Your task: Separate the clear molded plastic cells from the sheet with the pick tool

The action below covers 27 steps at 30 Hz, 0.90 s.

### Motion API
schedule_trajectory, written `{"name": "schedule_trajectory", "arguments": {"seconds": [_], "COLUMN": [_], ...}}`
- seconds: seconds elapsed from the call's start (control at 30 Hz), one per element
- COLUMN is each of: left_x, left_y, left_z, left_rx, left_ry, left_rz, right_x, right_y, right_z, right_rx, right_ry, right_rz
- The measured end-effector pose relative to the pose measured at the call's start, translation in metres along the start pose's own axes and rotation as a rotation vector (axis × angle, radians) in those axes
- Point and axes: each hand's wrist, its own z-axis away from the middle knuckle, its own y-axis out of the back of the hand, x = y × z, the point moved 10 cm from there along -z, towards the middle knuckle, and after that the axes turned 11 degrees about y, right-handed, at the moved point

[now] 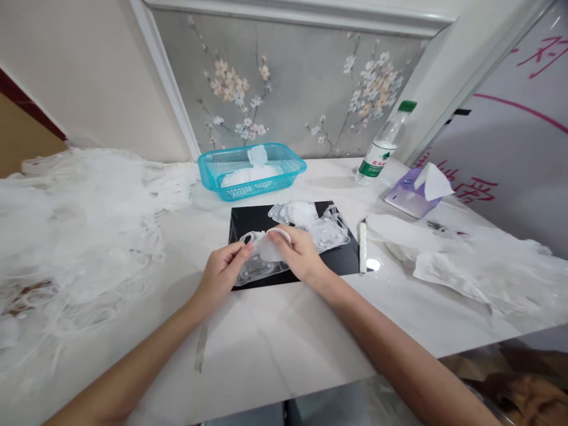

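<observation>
Over a black mat, my left hand and my right hand meet. My right hand grips a thin, whitish translucent sheet piece with a curved rim, thumb on top. The left fingertips pinch at the left edge of the same piece, beside thin looped strips. Below the hands lies a clear sheet with small round dots. Behind the right hand, several similar clear sheets and rounded whitish pieces lie on the mat. Their exact kind cannot be made out.
A blue plastic basket at the back holds whitish pieces. Heaped translucent scraps cover the table's left. At right are a water bottle, a purple tissue pack, a pale narrow stick and crumpled white sheets.
</observation>
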Motion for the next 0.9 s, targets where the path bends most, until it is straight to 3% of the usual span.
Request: {"name": "schedule_trajectory", "arguments": {"seconds": [0.13,0.3,0.4,0.53,0.7,0.9], "left_x": [-0.002,-0.009,-0.01,-0.009,-0.008,-0.005], "left_y": [-0.004,-0.003,0.002,0.013,0.022,0.017], "left_z": [-0.002,-0.002,-0.001,-0.003,-0.005,-0.005], "left_rx": [-0.027,-0.005,0.037,0.122,0.175,0.139], "left_ry": [0.087,0.114,0.093,0.044,-0.008,-0.014], "left_rz": [0.227,0.315,0.268,0.178,0.282,0.026], "right_x": [0.013,0.023,0.034,0.034,0.023,0.031], "right_y": [0.012,0.014,-0.001,-0.03,-0.041,-0.03], "right_z": [0.002,0.007,0.012,0.021,0.022,0.02], "right_rx": [0.125,0.246,0.212,0.067,0.014,0.115], "right_ry": [-0.138,-0.241,-0.37,-0.547,-0.559,-0.531], "right_rz": [-0.111,-0.162,-0.342,-0.645,-0.781,-0.769]}}
